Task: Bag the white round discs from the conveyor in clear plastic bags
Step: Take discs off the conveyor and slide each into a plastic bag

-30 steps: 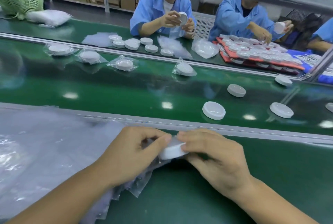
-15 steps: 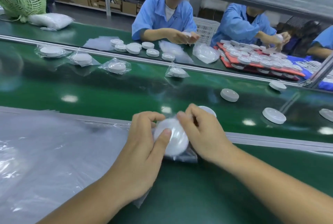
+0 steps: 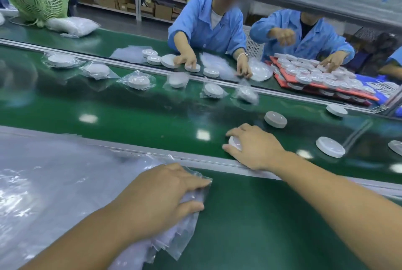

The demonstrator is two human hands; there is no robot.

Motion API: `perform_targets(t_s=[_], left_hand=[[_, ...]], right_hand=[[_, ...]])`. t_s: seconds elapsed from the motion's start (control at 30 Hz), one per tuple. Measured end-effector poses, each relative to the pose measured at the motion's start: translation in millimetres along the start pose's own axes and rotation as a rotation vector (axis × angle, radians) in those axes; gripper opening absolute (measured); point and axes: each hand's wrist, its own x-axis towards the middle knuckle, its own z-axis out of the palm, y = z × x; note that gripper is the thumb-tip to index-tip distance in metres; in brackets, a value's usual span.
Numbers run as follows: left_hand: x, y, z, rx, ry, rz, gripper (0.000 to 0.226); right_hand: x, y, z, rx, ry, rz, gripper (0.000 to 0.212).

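Grips a white disc (image 3: 235, 143) on the conveyor (image 3: 130, 113) with the right hand (image 3: 256, 148), fingers curled over its far edge, thumb at the near one — apparently to carry it to the bags. Presses the left hand (image 3: 161, 195) on the stack of clear bags (image 3: 54, 182), fingers straight, probably pinning it to peel one loose. Hides most of the disc under the palm; cannot tell whether the thumb pinches a bag.

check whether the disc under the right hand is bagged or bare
Bare. The disc under the right hand shows plain white with no plastic round it, and the clear bags lie apart under the left hand.
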Motion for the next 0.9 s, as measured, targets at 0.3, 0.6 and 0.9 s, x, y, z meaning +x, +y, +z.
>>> perform_targets(t_s=[0.3,0.6,0.9], left_hand=[[1,3,8,-0.154,0.141,-0.020,0.024],[5,27,0,-0.687,0.312,-0.203,0.014],[-1,47,0,-0.812,0.194,0.018,0.044]], right_hand=[[-94,-16,-38,1.827,0.066,0.372,0.048],[-154,-48,-24,0.719,0.654,-0.525,0.032],[-156,-63,-34,1.463,0.622,-0.044,0.026]])
